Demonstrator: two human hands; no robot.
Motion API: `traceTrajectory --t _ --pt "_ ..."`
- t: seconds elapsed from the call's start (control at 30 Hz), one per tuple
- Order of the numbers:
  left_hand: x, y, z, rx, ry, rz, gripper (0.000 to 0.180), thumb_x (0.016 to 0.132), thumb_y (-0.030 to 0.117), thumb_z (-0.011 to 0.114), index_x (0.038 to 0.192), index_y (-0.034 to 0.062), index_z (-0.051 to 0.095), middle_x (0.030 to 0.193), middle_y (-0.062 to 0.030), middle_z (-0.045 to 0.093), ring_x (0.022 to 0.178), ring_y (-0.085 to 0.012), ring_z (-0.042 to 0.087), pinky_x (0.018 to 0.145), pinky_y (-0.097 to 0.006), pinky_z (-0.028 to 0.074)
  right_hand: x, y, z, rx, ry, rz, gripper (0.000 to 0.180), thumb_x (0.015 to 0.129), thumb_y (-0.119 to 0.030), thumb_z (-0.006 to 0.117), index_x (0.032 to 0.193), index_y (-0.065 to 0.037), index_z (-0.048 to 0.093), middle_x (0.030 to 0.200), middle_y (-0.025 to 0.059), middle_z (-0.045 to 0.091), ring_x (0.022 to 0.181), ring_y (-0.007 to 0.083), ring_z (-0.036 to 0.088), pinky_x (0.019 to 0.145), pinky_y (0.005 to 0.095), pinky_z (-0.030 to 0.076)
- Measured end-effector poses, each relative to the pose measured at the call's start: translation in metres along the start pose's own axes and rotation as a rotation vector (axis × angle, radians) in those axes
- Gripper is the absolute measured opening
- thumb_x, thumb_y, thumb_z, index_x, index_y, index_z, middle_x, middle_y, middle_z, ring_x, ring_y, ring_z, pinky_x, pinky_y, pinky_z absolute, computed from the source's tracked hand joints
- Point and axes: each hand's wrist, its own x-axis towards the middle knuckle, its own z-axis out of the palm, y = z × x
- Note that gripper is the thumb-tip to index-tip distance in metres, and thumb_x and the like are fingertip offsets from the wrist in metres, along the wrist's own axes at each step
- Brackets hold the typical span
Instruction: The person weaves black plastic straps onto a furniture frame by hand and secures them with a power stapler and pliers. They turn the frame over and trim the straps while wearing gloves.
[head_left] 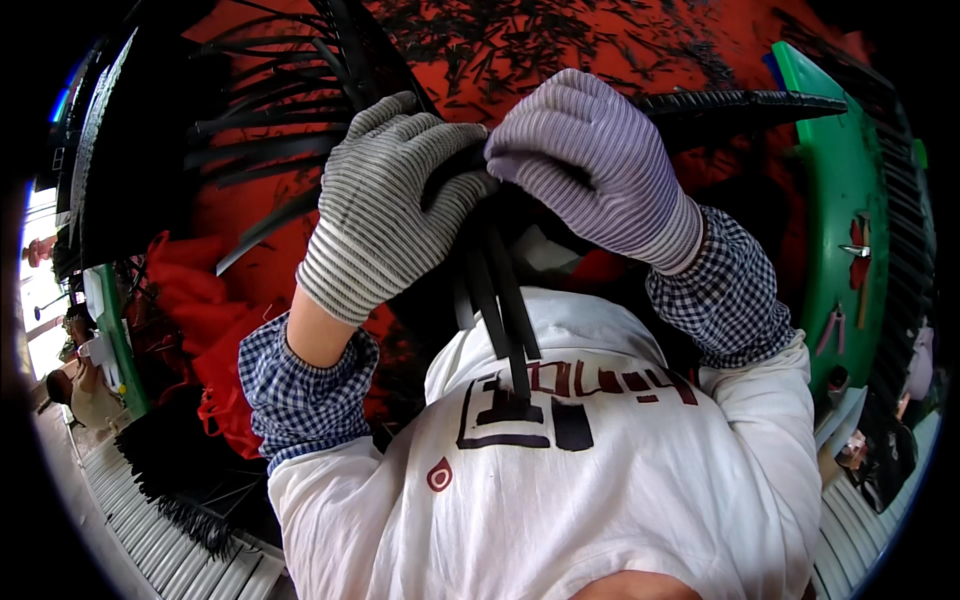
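Observation:
My left hand (385,205), in a grey striped glove, is closed with its thumb and fingers bent around dark material at the middle. Close against its fingertips, my right hand (595,160), in a lavender striped glove, has thumb and fingers drawn together. What lies between those fingertips is hidden. Several flat black strips (497,295) hang down from under my hands toward my white shirt. More loose black strips (265,150) fan out to the left of my left hand. A long black piece with a ribbed edge (745,103) reaches right from behind my right hand.
Black scraps (500,45) litter the red surface beyond my hands. At the right stands a green bench (825,215) with pink-handled pliers (831,330) on it. Red cloth (200,320) lies at the left, above a black fringed piece (180,480).

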Motion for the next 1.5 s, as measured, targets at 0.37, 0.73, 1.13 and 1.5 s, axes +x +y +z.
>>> traceTrajectory --t 0.37,0.73,1.13,1.5 --pt "-0.023 0.025 0.013 0.036 0.139 -0.044 0.027 0.076 0.027 0.069 0.098 0.0108 0.07 0.077 -0.0057 0.063 0.083 -0.0245 0.063 0.108 -0.048 0.038 -0.003 -0.022 0.001 0.208 -0.047 -0.062 0.026 0.076 -0.017 0.077 0.1 -0.011 0.068 0.089 0.0033 0.064 0.078 0.0226 0.062 0.069 0.0351 0.05" --pt "-0.032 0.022 0.025 0.116 0.311 -0.06 0.036 0.092 0.046 0.056 0.084 0.0175 0.076 0.058 0.0041 0.053 0.069 -0.0133 0.059 0.106 -0.042 0.04 0.001 -0.028 0.003 0.322 -0.033 -0.097 0.019 0.081 -0.016 0.069 0.099 -0.009 0.068 0.091 0.0041 0.065 0.076 0.0167 0.062 0.07 0.0354 0.054" --pt "-0.042 0.025 -0.002 0.17 0.171 -0.058 0.031 0.087 0.044 0.06 0.09 0.0168 0.075 0.068 0.0029 0.055 0.081 -0.0167 0.062 0.107 -0.048 0.039 0.014 -0.038 0.007 0.29 -0.089 -0.124 0.022 0.079 -0.019 0.065 0.097 -0.006 0.064 0.091 0.0047 0.061 0.08 0.0179 0.06 0.07 0.0357 0.051" --pt "-0.041 0.016 0.025 0.185 0.233 -0.028 0.027 0.081 0.036 0.066 0.097 0.0166 0.073 0.072 0.0021 0.054 0.076 -0.0166 0.059 0.102 -0.045 0.041 -0.003 -0.023 0.018 0.236 -0.021 -0.125 0.018 0.077 -0.017 0.069 0.093 -0.01 0.071 0.091 0.0026 0.066 0.075 0.0165 0.063 0.073 0.0351 0.055"
